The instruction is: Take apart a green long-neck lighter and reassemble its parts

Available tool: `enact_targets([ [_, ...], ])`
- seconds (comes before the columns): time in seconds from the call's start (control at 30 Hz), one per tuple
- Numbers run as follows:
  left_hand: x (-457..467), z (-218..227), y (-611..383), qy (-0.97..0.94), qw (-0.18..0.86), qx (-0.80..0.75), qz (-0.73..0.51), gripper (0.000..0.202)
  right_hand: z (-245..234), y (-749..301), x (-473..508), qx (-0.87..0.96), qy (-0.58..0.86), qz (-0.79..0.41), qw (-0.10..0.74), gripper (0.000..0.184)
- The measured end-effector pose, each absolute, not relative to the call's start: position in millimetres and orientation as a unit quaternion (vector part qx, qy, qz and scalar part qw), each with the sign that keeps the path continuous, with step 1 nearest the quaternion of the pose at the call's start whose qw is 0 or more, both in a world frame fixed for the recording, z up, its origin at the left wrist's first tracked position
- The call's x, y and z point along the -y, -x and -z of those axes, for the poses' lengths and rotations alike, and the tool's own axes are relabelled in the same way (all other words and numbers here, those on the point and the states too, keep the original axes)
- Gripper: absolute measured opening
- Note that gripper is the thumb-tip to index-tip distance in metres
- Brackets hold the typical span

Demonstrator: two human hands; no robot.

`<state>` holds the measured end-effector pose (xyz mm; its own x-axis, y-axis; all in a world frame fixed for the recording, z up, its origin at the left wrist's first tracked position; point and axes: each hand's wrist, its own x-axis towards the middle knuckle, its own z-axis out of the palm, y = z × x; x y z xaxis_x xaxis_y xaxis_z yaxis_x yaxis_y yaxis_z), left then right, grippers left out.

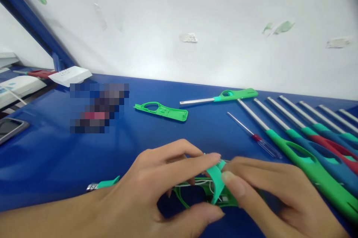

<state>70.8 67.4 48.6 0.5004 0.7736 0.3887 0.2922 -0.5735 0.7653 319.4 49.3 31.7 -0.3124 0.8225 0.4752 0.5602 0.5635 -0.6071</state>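
Note:
A curved teal lighter trigger (pixel 216 182) is held over the lighter's open green half shell (pixel 183 195). My left hand (pixel 156 182) curls around it, index fingertip on its top and thumb by its lower end. From the other side, my right hand (pixel 265 189) pinches the trigger's edge between thumb and fingers. Thin white wires (pixel 195 183) run through the shell under my fingers. A teal collar (pixel 109 183) with a bit of metal tube pokes out behind my left wrist. The hands hide much of the shell.
An empty green half shell (pixel 170 113) lies further back, near an assembled green lighter (pixel 237 95). A screwdriver (pixel 258 139) rests to the right, beside a row of several long lighters (pixel 302 152). At left are a phone (pixel 12 128) and a white box (pixel 71 76); a wall rises behind.

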Motion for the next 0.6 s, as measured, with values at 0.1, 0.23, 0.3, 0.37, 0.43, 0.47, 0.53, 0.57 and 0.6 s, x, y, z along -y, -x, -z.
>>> enact_targets([
  [0.1, -70.3, -52.8, -74.7, -0.788, 0.361, -0.340, -0.363, 0.022, -31.5, -326.1, -47.5, 0.780, 0.444, -0.172, 0.406, 0.011],
  [0.23, -69.3, -54.9, -75.9, -0.746, 0.419, -0.370, -0.362, 0.017, -29.1, -331.1, -44.7, 0.793, 0.438, -0.134, 0.402, 0.020],
  [0.3, -67.9, -54.4, -75.2, -0.721, 0.452, -0.378, -0.364, 0.026, -28.0, -331.2, -45.1, 0.803, 0.416, -0.139, 0.404, 0.011],
  [0.37, -67.6, -53.6, -74.5, -0.703, 0.495, -0.373, -0.348, 0.024, -27.7, -331.3, -46.9, 0.802, 0.410, -0.155, 0.407, 0.008],
  [0.43, -68.4, -52.8, -74.3, -0.695, 0.531, -0.358, -0.328, 0.013, -28.0, -332.0, -49.6, 0.803, 0.405, -0.178, 0.398, 0.010],
  [0.47, -69.1, -52.5, -74.4, -0.689, 0.545, -0.352, -0.323, 0.016, -28.1, -332.6, -50.6, 0.804, 0.403, -0.185, 0.396, 0.011],
  [0.53, -70.2, -52.4, -74.9, -0.682, 0.553, -0.348, -0.327, 0.024, -27.9, -333.4, -51.2, 0.804, 0.410, -0.185, 0.390, 0.004],
  [0.57, -70.7, -52.7, -75.0, -0.688, 0.544, -0.352, -0.328, 0.027, -27.6, -333.5, -50.5, 0.799, 0.423, -0.178, 0.389, 0.006],
  [0.6, -71.0, -53.1, -75.0, -0.701, 0.523, -0.359, -0.327, 0.028, -27.2, -333.3, -49.2, 0.792, 0.438, -0.167, 0.391, 0.012],
])
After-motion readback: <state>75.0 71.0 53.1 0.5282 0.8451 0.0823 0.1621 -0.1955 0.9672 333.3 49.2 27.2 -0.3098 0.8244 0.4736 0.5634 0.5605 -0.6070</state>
